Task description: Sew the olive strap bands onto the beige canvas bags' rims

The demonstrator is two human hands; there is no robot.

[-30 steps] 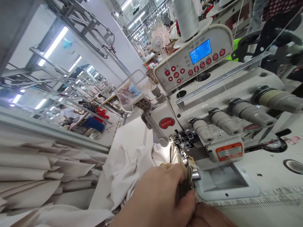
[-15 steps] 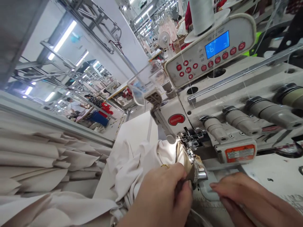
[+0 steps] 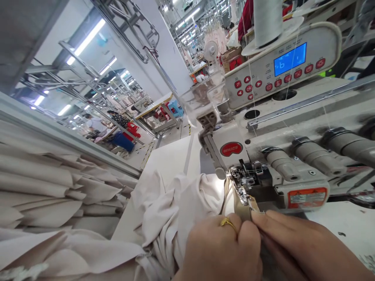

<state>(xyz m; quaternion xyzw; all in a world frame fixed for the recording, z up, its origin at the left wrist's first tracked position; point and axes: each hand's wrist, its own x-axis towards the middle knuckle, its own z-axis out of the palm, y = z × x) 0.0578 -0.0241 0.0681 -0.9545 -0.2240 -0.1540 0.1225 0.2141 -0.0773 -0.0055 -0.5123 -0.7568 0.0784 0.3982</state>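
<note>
Your right hand (image 3: 304, 242), clear of the cloth half a second ago, now meets your left hand (image 3: 222, 249), its fingertips at the edge of the pale fabric (image 3: 175, 207); you can't tell from here whether they pinch it. Your left fingers stay curled tight, gripping that fabric just in front of the presser foot (image 3: 241, 191). The bulk of it still lies bunched on the white table (image 3: 171, 154), left of the sewing machine (image 3: 231, 149). Your right hand now covers the machine-bed window visible a second ago, and a blue stool (image 3: 175, 108) shows more fully behind.
</note>
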